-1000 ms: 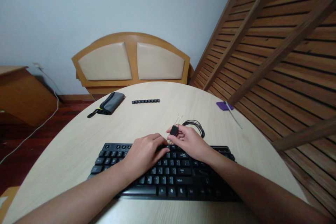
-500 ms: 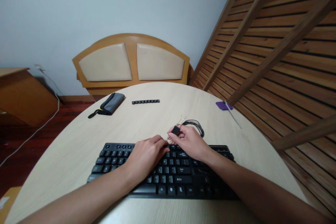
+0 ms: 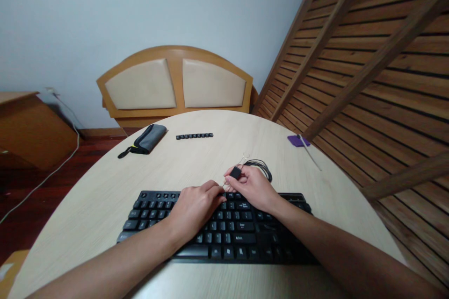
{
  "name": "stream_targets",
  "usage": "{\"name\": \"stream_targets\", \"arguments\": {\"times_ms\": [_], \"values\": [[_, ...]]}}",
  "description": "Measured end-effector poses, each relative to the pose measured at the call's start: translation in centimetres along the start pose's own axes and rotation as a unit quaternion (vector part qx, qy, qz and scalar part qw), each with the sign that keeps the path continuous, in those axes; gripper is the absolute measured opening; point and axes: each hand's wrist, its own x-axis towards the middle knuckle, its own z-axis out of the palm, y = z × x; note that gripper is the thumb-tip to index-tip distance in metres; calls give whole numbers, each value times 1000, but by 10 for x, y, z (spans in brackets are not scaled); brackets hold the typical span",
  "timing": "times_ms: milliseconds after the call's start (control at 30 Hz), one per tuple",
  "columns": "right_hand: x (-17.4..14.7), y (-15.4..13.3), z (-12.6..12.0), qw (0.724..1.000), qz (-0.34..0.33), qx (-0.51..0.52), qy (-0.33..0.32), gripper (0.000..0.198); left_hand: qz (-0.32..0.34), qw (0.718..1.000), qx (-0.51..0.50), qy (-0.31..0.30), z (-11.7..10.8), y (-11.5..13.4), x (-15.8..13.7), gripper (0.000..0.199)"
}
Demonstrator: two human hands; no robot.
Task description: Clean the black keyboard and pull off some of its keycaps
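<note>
My right hand (image 3: 253, 188) is closed on a keycap puller (image 3: 235, 173), a small black block with thin wire loops at its upper end. Wire also runs from the block down towards the fingertips of my left hand (image 3: 196, 203). That left hand is over the top rows of a black keyboard (image 3: 242, 238), thumb and fingers drawn together by the puller's lower end. What lies between those fingertips is hidden. Part of the keyboard's top row is bare of keycaps, left of my left hand.
A line of several black keycaps (image 3: 194, 136) lies towards the far side of the round table (image 3: 87, 205). Left of it is a grey pouch (image 3: 150, 139). A coiled black cable (image 3: 261, 167) sits behind my right hand. Far right are a purple cloth (image 3: 296, 141) and a thin stick (image 3: 310, 155).
The puller's black block has turned slightly in my right hand, its lower wire showing a little more. My left hand stays at nearly the same place on the keyboard.
</note>
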Motion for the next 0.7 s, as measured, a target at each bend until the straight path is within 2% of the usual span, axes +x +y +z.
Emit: {"name": "stream_targets", "arguments": {"times_ms": [233, 367, 533, 700], "values": [[1, 0, 0, 1000, 14, 22, 9, 27, 16, 999, -35, 36, 3, -3, -1, 28], [2, -1, 1, 999, 20, 30, 9, 26, 12, 998, -45, 37, 2, -2, -1, 27], [3, 0, -1, 997, 29, 62, 33, 29, -14, 998, -61, 21, 0, -3, 1, 18], [2, 1, -2, 997, 21, 73, 14, 38, -47, 988, -149, 16, -5, -11, 5, 12]]}}
